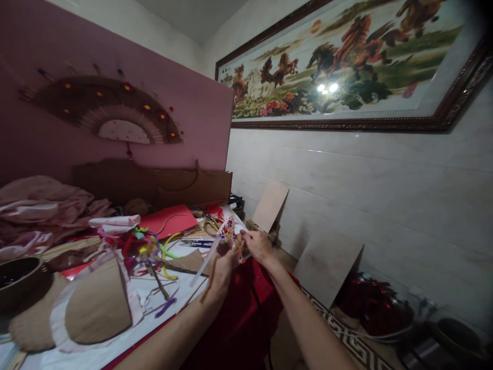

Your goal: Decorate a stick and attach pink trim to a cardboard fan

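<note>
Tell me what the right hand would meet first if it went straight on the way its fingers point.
The right hand points left, and its fingertips already pinch the patterned piece, which the left hand also holds. Past that, probably the scissors, though depth is unclear.

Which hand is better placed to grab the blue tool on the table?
Left, probably: the left hand is nearer the blue tool, which lies to its left. The right hand is farther off, pinching the patterned piece, which the left hand also holds.

The left hand [222,267] and right hand [257,245] are bare, with slim forearms [304,318] uncovered as far as they show.
</note>
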